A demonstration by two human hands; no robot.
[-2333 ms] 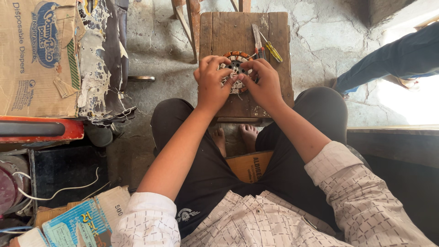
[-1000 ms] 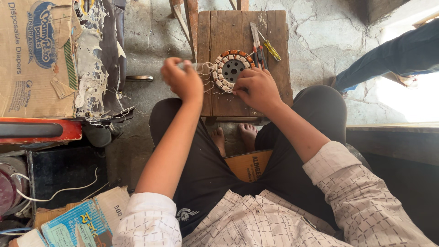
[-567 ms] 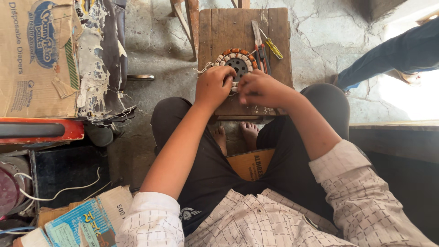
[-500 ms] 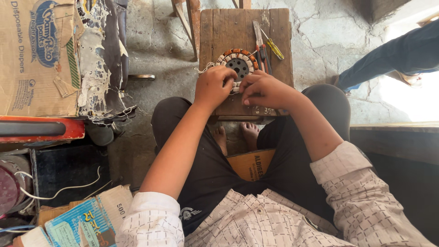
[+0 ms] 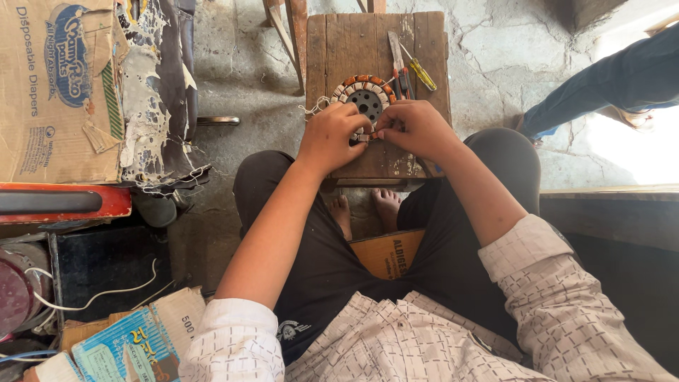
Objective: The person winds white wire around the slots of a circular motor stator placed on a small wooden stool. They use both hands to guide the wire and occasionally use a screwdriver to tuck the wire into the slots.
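Both hands pinch the near rim of the wound stator point(image 5: 366, 99): left hand point(image 5: 332, 134), right hand point(image 5: 417, 126). It looks heavy and rigid, though its windings seem delicate; the rim gives the safest hold.

Stator point(image 5: 366, 100) on stool point(image 5: 353, 42), screwdrivers point(image 5: 410, 67) rt.

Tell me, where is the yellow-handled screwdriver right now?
In the head view, the yellow-handled screwdriver lies on the small wooden stool, near its far right corner, just right of the round wound coil that both hands are working on.
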